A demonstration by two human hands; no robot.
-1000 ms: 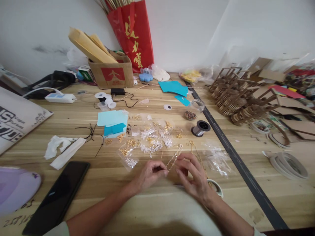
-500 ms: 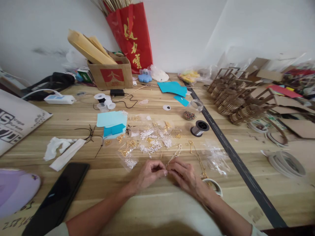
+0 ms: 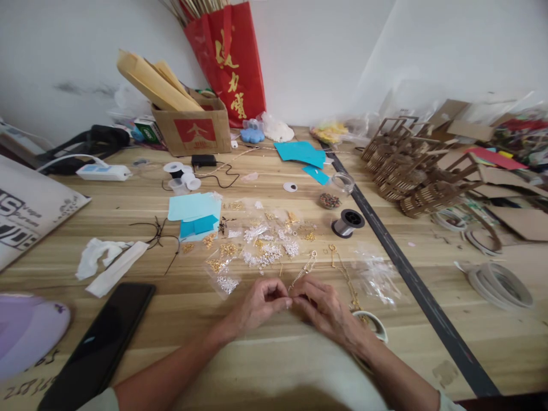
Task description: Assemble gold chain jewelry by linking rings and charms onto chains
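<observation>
My left hand (image 3: pixel 259 305) and my right hand (image 3: pixel 325 311) meet fingertip to fingertip near the front of the wooden table (image 3: pixel 128 228). Both pinch the near end of a thin gold chain (image 3: pixel 303 270) that runs away from me up to a small ring. A second gold chain (image 3: pixel 342 274) lies on the wood just right of it. Beyond the hands lie several small clear bags of gold and white beads (image 3: pixel 261 245). A small white dish (image 3: pixel 373 324) sits partly hidden behind my right wrist.
A black phone (image 3: pixel 103 342) lies front left beside crumpled white paper (image 3: pixel 107 260). A wire spool (image 3: pixel 347 222), bead jar (image 3: pixel 330 200) and blue paper sheets (image 3: pixel 194 212) sit mid-table. A cardboard box (image 3: pixel 192 128), red bag (image 3: pixel 226 57) and wooden laser-cut frames (image 3: pixel 411 171) stand further back.
My right hand has drawn in leftward until its fingers touch the left hand's at the chain's end. The left hand has stayed in place.
</observation>
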